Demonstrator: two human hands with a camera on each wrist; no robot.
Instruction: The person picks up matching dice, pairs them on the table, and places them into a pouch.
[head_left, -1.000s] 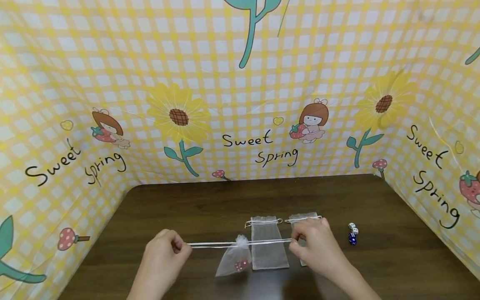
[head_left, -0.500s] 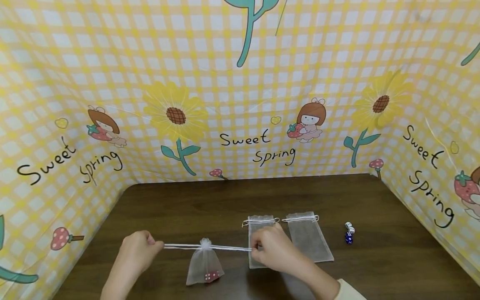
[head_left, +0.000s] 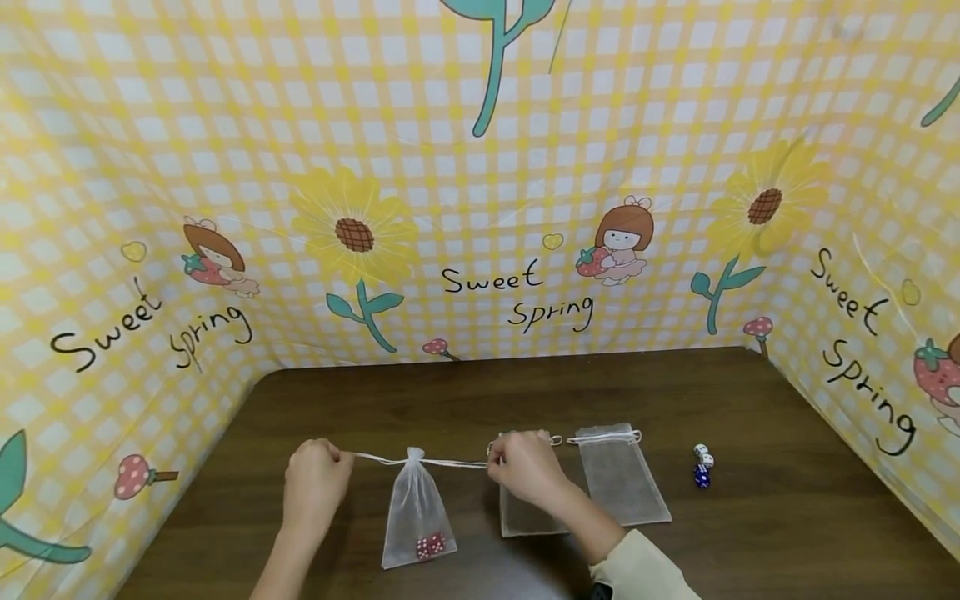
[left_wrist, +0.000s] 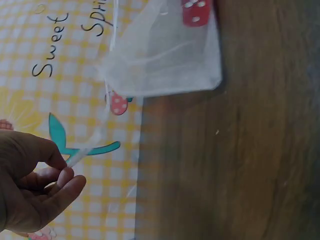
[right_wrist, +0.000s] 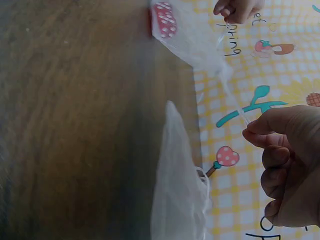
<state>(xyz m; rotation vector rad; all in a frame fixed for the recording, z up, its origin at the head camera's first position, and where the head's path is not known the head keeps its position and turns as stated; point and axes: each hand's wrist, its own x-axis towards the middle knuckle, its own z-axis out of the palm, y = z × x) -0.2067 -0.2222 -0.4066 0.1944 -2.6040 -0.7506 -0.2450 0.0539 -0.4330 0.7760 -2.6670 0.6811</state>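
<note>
A sheer white drawstring pouch (head_left: pixel 417 504) with red dice (head_left: pixel 431 546) at its bottom hangs between my hands, its neck gathered tight. My left hand (head_left: pixel 318 483) pinches one end of the white drawstring (head_left: pixel 450 463), and my right hand (head_left: pixel 525 468) pinches the other. Thumb and fingertips close on the cord in the left wrist view, where the pouch (left_wrist: pixel 165 55) shows large. From the right wrist, the cord runs up from my right hand (right_wrist: pixel 287 160) to the bunched neck. Both cord sides sag slightly.
A flat sheer pouch (head_left: pixel 528 521) lies partly hidden under my right hand. Right of it lies another flat pouch (head_left: pixel 626 479). White dice (head_left: pixel 703 455) and blue dice (head_left: pixel 702 477) sit farther right on the dark wooden table (head_left: pixel 360 400). A checked cloth (head_left: pixel 480 167) surrounds the table.
Both hands first moved left with the pouch, its neck drawn tight; since then the left hand has come back rightward and the cord has gone from taut to slightly slack. The pouch now hangs longer.
</note>
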